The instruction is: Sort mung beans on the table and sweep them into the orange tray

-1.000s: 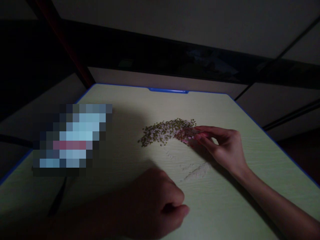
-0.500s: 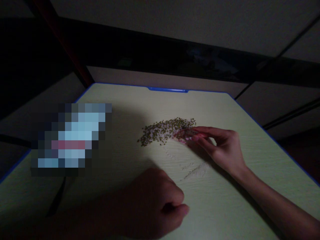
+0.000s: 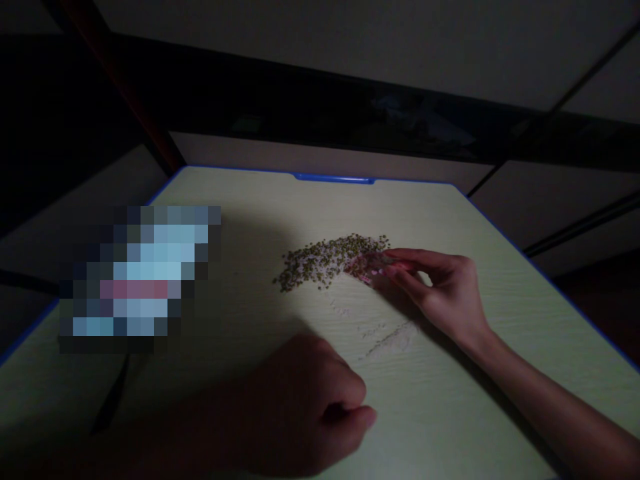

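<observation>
A spread heap of small green beans, mixed with tiny white grains, lies in the middle of the table. At its right end my right hand is closed, thumb and fingers pinching the edge of a pink see-through piece. That piece is low against the heap, and its full shape is hard to make out in the dim light. Thin lines of white grains lie on the table below that hand. My left hand is curled in a loose fist nearer to me, apart from the heap, with nothing visible in it.
The pale table has a blue rim and a blue handle at its far edge. On the left lies a blurred-out light-blue object with a dark strap near it. Dark cabinet fronts stand behind the table.
The pink piece, still in my right hand, has shifted and tilted very slightly at the heap. The whole view has drifted a little; my left hand keeps its fist.
</observation>
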Tool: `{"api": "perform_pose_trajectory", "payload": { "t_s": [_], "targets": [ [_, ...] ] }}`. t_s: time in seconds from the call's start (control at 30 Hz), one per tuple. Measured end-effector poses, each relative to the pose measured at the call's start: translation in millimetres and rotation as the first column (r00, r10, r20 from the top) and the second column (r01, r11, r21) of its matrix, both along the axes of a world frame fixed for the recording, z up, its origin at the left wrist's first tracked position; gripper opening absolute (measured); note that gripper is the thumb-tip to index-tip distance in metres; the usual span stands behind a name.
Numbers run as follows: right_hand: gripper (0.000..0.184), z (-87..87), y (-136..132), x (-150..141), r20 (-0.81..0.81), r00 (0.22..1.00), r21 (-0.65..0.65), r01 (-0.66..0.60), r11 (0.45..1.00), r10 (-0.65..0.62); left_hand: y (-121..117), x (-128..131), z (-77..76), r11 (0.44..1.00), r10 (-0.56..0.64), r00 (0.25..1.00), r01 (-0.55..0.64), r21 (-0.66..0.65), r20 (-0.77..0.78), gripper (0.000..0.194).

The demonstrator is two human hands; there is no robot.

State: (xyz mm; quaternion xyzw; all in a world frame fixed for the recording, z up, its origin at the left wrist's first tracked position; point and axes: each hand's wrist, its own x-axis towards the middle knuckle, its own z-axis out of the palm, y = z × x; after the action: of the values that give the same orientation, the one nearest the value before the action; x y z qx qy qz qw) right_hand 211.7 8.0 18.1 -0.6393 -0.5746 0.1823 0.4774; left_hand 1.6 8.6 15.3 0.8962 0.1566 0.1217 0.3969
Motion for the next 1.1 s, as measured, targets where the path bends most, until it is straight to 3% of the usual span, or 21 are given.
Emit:
{"api": "perform_pose_trajectory", "payload": {
  "t_s": [0.77, 1.1],
  "targets": [
    [0.022, -4.3, 3.4, 0.8, 0.005, 0.998, 0.038, -0.055, 0.998, 0.055, -3.0, 0.7, -1.0, 0.999, 0.020, 1.000, -0.019, -0.043, 0.010, 0.036],
    [0.020, -3.2, 3.8, -1.1, -0.009, 1.000, 0.034, 0.005, 0.999, -0.004, -1.5, 1.8, 1.1, 0.999, 0.002, 1.000, -0.001, -0.046, 0.007, 0.037]
  ]
}}
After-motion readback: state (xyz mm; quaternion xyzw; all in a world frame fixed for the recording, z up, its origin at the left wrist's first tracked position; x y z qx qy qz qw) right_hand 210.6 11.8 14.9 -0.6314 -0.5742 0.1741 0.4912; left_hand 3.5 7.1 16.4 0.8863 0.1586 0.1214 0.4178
